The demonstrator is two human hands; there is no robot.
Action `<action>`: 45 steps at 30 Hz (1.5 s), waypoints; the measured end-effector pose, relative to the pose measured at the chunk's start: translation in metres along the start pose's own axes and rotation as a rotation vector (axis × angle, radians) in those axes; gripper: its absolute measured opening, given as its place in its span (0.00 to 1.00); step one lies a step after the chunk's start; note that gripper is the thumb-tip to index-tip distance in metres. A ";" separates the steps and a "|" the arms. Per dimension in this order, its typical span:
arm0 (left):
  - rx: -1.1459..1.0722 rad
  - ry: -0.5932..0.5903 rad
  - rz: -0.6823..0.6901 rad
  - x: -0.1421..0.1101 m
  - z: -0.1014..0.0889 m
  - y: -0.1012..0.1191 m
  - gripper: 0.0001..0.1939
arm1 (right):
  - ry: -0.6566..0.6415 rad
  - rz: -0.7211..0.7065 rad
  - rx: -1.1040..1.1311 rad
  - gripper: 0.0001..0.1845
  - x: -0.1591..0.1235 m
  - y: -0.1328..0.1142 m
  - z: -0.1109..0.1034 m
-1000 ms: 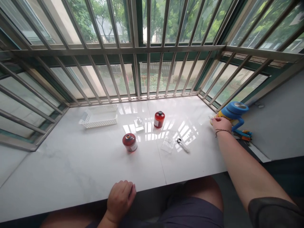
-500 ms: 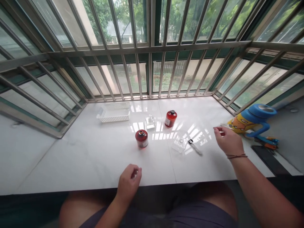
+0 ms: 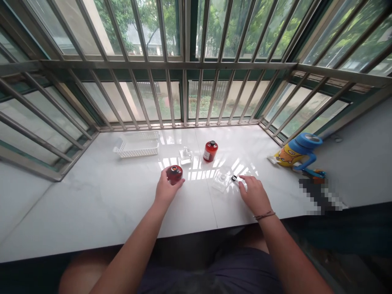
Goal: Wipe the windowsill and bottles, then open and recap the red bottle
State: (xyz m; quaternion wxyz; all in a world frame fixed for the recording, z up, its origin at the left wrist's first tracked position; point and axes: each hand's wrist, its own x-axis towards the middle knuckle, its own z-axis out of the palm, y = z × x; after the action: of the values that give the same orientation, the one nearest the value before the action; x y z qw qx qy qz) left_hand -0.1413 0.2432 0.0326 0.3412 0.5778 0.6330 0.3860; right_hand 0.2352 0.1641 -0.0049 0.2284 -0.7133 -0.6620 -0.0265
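While left hand (image 3: pixel 167 191) cups red bottle (image 3: pixel 175 172)

Steel window bars (image 3: pixel 153 64) with green frames fill the top of the frame, trees (image 3: pixel 241 28) showing beyond. A white marble sill (image 3: pixel 92 204) runs below, glossy with window light (image 3: pixel 241 165), and a grey wall (image 3: pixel 358 163) stands at right.

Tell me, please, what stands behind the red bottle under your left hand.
Behind the red bottle stands a clear glass bottle, with a second red bottle further right. The left hand covers the first bottle's near side, hiding any label.
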 end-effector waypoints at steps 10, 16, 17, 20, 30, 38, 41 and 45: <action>-0.068 -0.069 0.078 -0.027 -0.001 -0.016 0.39 | -0.069 0.222 -0.008 0.17 -0.016 0.030 0.017; -0.179 -0.153 0.070 -0.048 0.001 -0.019 0.38 | 0.101 0.234 0.079 0.22 -0.010 0.020 0.000; -0.195 -0.165 0.072 -0.050 0.001 -0.019 0.38 | 0.127 0.224 0.092 0.22 -0.007 0.018 -0.004; -0.194 -0.169 0.077 -0.053 0.003 -0.021 0.39 | 0.114 0.215 0.112 0.22 0.002 0.015 -0.009; -0.113 -0.129 0.088 -0.075 -0.002 -0.061 0.42 | 0.035 0.271 0.176 0.22 -0.005 0.006 -0.006; -0.104 -0.139 0.104 -0.074 -0.001 -0.058 0.42 | 0.101 -0.014 0.317 0.19 0.006 -0.072 -0.072; -0.103 -0.116 0.099 -0.074 0.000 -0.058 0.41 | 0.059 -0.057 0.226 0.16 0.021 -0.080 -0.088; -0.096 -0.110 0.118 -0.078 0.000 -0.058 0.39 | -0.037 -0.120 0.116 0.15 0.038 -0.072 -0.095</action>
State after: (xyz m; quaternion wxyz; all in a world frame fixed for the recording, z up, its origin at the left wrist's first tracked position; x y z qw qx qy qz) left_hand -0.1608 0.1638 -0.0198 0.3796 0.6174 0.5589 0.4030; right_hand 0.1957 0.1665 0.1140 0.2551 -0.6581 -0.7083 0.0116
